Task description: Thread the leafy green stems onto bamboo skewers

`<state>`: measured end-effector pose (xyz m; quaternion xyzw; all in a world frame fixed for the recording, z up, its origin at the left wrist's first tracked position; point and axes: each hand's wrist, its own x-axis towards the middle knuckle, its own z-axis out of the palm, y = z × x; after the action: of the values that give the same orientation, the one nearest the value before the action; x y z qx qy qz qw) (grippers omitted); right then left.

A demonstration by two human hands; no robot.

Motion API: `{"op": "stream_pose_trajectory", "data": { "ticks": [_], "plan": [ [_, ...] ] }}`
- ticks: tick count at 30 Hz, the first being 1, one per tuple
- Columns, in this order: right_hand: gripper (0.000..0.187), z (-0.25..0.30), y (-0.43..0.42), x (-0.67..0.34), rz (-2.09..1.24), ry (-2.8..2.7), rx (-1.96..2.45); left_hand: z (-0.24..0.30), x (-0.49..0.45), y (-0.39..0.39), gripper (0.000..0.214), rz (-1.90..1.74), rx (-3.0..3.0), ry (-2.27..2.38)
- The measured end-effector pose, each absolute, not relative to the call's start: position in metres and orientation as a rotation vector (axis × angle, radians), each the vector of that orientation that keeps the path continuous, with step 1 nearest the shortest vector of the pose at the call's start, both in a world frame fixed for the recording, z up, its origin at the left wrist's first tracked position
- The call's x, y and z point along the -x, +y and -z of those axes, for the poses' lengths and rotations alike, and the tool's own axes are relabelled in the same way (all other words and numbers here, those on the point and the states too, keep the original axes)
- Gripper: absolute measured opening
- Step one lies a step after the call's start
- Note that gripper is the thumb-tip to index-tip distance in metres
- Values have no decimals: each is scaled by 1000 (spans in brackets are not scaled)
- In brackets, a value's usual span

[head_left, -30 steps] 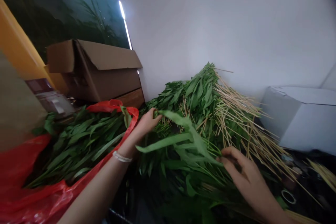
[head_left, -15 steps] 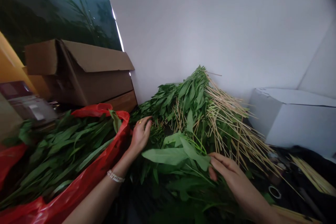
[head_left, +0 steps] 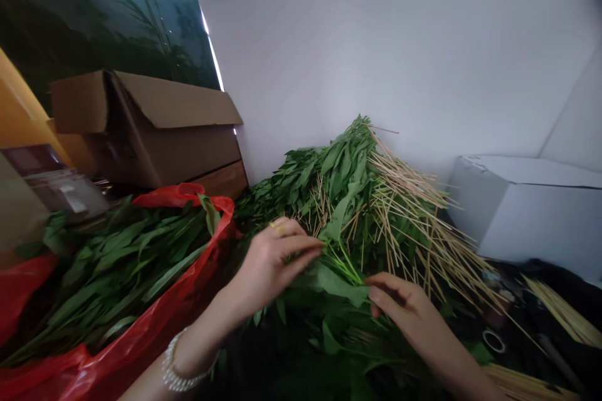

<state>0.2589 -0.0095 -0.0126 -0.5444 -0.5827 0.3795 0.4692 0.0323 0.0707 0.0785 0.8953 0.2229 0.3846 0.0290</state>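
Note:
Between my two hands is a small bunch of leafy green stems (head_left: 347,266) with long, pointed leaves. My right hand (head_left: 399,301) pinches it from the right, thumb and fingers closed at the lower end of the stems. From the left, my left hand (head_left: 277,257) closes its thumb and fingertips at the bunch's upper end; its exact contact is partly hidden. Below my hands lie more dark green leaves (head_left: 343,332). Behind the bunch rises a heap of leaves (head_left: 345,163) with many thin wooden sticks (head_left: 404,200) poking out to the right.
At left, a red plastic bag (head_left: 179,285) holds leafy stems (head_left: 117,263). An open cardboard box (head_left: 183,144) stands behind it. A white box (head_left: 531,213) stands at right, near a ring-shaped roll (head_left: 493,341) and a bundle of pale sticks (head_left: 562,310). A white wall (head_left: 376,31) closes the back.
My left hand has moved right and nearer, from beside the red bag to the bunch, its fingers now closed. My right hand keeps its pinch, shifted slightly left. One leaf now points upward.

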Motion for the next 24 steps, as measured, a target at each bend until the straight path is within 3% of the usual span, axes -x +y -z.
{"op": "stream_pose_trajectory", "data": {
  "ticks": [5, 17, 21, 24],
  "plan": [
    [34, 11, -12, -255, -903, -1451, 1336, -55, -51, 67, 24, -794, -2967, 596],
    [20, 22, -10, -250, -809, -1548, 1377, -53, -56, 64, 20, -514, -3250, 491],
    [19, 21, -12, -248, -802, -1574, 1365, -39, -58, 63, 16, -686, -3210, 501],
    [22, 18, -12, -250, -860, -1555, 1356, -35, -52, 70, 13, -1091, -2965, 678]
  ]
}}
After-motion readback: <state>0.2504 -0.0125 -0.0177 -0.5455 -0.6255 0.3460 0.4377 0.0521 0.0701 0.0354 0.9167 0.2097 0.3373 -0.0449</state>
